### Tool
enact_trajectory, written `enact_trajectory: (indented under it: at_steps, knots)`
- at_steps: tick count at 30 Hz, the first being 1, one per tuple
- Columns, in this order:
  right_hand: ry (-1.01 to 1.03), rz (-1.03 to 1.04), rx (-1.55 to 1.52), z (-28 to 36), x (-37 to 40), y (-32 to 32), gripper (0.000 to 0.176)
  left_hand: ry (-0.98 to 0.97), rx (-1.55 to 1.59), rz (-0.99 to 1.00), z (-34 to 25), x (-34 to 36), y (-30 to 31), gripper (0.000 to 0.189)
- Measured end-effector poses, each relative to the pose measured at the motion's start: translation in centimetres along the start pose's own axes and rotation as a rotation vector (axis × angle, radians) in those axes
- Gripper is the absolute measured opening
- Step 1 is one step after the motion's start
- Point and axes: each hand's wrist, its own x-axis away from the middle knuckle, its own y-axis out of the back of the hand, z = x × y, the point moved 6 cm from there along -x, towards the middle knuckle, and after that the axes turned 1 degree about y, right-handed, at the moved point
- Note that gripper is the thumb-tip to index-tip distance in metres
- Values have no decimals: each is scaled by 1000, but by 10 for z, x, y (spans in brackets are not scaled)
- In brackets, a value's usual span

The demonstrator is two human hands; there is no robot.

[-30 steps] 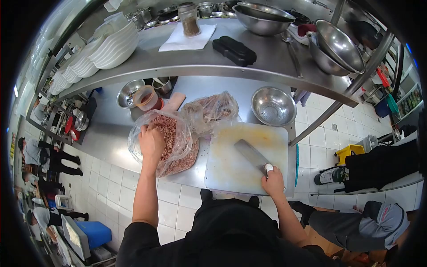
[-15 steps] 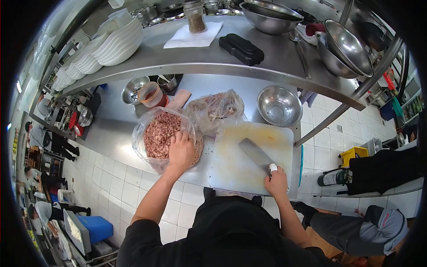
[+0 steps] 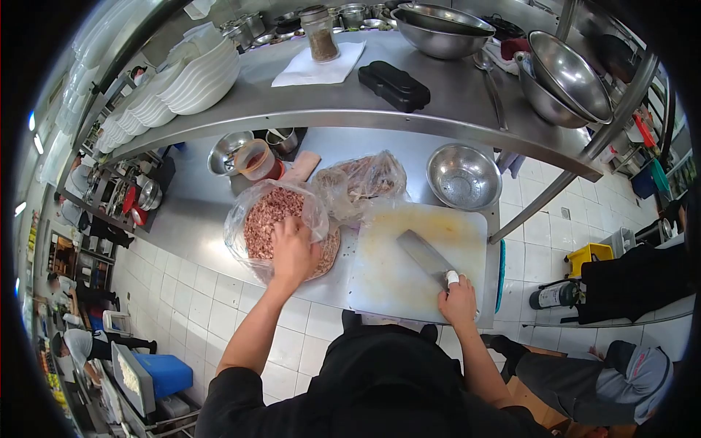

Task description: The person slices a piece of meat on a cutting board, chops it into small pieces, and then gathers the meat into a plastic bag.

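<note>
My left hand (image 3: 295, 252) reaches into an open clear plastic bag (image 3: 241, 208) and rests on the chopped meat (image 3: 266, 223); its fingertips sink into the pieces, so whether they grip any is hidden. My right hand (image 3: 458, 301) is wrapped round the handle of a cleaver (image 3: 425, 255), whose blade lies over the white cutting board (image 3: 380, 281), pointing up and left. Something white covers one finger of that hand. Behind the board lies a second plastic bag (image 3: 372, 175) with meat in it.
A metal bowl (image 3: 464, 177) stands behind the board. Further left are a tub of red sauce (image 3: 254, 160) and another bowl (image 3: 228, 152). A steel shelf (image 3: 328, 113) spans the table's back, with a slanting post (image 3: 537, 204) at right. Someone in grey (image 3: 621, 379) is at lower right.
The whole view has shifted slightly. My left hand has lifted a little and its fingers have shifted over the meat. My right hand still holds the cleaver in about the same place.
</note>
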Motion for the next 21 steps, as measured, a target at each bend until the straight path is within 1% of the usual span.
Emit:
enact_trajectory:
  at_steps: [1, 3, 4, 6, 7, 9, 10, 12, 13, 14, 16, 17, 19, 20, 21]
  knots:
    - [3, 0, -4, 0, 0, -3, 42, 1, -5, -1, 8, -5, 6, 20]
    - [3, -77, 12, -1, 0, -3, 36, 102, 274, -216, 50, -17, 36, 11]
    - [11, -75, 7, -2, 1, -4, 36, 107, 266, -219, 66, -23, 51, 11]
    - [2, -51, 10, -4, 0, -6, 36, 511, 641, -17, 115, -23, 62, 12]
    - [10, -50, 8, -1, 0, -4, 36, 516, 638, -23, 126, -20, 67, 12]
    - [-29, -10, 2, -1, -1, -2, 35, 596, 773, 6, 141, -17, 63, 18]
    - [-31, -10, 1, -1, -1, -2, 35, 594, 774, 8, 143, -18, 59, 18]
    - [-5, -2, 1, -2, 0, -3, 43, 627, 1051, 13, 139, -18, 44, 24]
    - [-10, 1, 4, -4, 0, -5, 43, 643, 1192, 15, 136, -17, 38, 27]
    - [-3, -7, 2, -3, 0, -7, 44, 641, 1198, 24, 132, -18, 34, 27]
    - [-13, -21, 11, -7, 0, -6, 44, 413, 497, 48, 96, -35, 54, 42]
    - [-10, -39, 5, -6, 0, -5, 42, 406, 505, 55, 77, -40, 56, 42]
    - [-13, -57, 1, -3, 1, -3, 39, 265, 380, 41, 39, -54, 62, 56]
    - [-18, -49, -5, -3, 1, -3, 38, 242, 366, 154, 43, -58, 29, 64]
    - [-22, -43, -13, -2, 0, -2, 37, 204, 311, 316, 27, -61, 9, 64]
